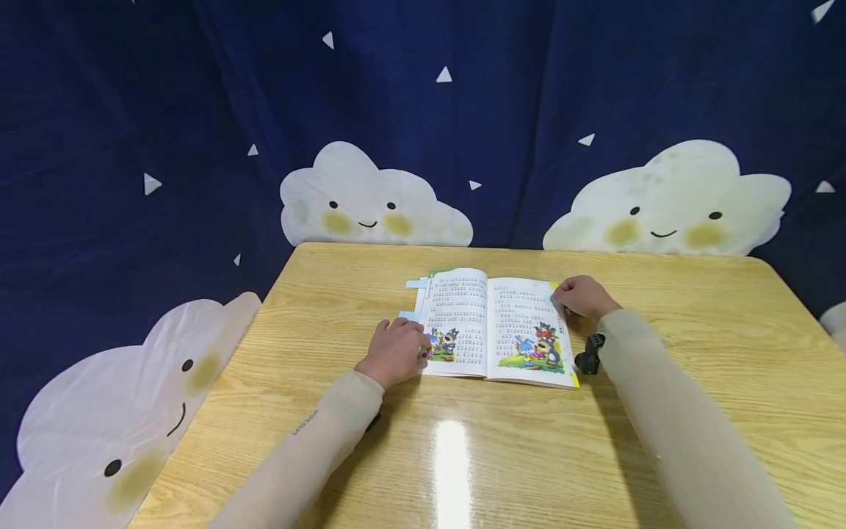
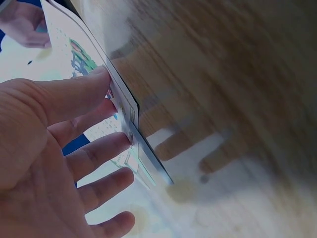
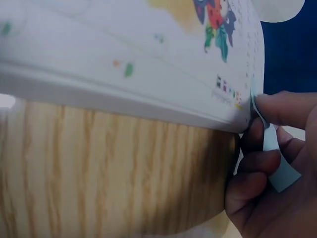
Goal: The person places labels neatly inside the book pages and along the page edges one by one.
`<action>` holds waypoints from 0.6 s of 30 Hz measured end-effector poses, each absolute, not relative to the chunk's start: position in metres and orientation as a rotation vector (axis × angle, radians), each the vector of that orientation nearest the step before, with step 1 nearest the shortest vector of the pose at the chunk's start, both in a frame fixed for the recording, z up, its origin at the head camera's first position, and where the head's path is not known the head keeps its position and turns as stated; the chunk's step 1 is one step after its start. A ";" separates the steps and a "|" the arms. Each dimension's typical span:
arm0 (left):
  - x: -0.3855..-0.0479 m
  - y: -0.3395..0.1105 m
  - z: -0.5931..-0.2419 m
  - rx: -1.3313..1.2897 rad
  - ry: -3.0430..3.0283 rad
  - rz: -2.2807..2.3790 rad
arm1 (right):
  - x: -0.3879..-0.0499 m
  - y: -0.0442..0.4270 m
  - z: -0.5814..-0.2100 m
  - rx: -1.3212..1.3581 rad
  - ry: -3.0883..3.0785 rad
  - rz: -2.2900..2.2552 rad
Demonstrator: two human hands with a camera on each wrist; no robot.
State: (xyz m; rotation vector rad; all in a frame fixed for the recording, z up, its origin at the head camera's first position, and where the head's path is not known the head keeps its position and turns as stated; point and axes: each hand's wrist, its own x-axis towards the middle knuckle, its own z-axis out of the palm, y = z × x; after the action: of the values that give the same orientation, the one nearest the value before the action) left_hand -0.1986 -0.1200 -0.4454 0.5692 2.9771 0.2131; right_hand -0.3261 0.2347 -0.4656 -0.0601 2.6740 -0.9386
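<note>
An open picture book (image 1: 463, 330) with printed text and cartoon animals lies on the wooden table. My right hand (image 1: 584, 297) is at its right page edge. In the right wrist view, thumb and curled fingers pinch a light-blue sticky note (image 3: 283, 173), whose upper end meets the page edge. At the lower left of the book is my left hand (image 1: 395, 353). The left wrist view shows its thumb and index finger touching the book's edge area, the other fingers loosely extended. Blue sticky tabs (image 1: 416, 283) stick out from the left page edge.
The wooden table (image 1: 515, 455) spreads around the book, with a bright light reflection near its front. Behind it hangs a dark blue curtain (image 1: 502, 110) with white clouds and small triangles. Each wrist carries a small black device (image 1: 590, 354).
</note>
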 end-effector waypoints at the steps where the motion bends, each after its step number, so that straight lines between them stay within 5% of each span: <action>1: -0.199 -0.120 -0.446 0.569 2.979 0.215 | -0.326 0.234 -0.465 -0.058 2.679 -0.925; 18: -0.199 -0.121 -0.449 0.583 2.992 0.204 | -0.329 0.225 -0.454 -0.033 2.758 -0.660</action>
State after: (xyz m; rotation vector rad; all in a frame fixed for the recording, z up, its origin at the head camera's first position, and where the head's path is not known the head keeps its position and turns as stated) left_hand -0.1993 -0.1206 -0.4487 0.5825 2.9925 0.2037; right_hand -0.3286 0.2251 -0.4538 -0.0328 2.7577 -0.6600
